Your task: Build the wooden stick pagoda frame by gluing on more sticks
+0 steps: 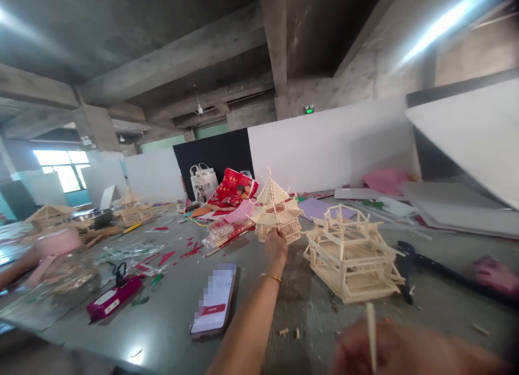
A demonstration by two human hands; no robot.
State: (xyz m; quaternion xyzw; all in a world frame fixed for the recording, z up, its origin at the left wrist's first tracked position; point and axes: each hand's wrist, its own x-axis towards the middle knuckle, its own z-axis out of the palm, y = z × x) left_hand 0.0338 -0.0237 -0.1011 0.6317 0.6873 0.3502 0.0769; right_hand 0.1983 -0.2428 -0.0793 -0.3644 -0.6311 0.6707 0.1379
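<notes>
Right hand (401, 348) clear of wooden framework (343, 272) edge

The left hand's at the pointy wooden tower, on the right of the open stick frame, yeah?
Not quite: the head view shows the pointy wooden tower on the left of the open stick frame, not the right. The left hand is indeed at the tower.

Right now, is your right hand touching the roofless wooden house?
Apart: the head view shows grey tabletop between the right hand and the roofless wooden house.
</notes>
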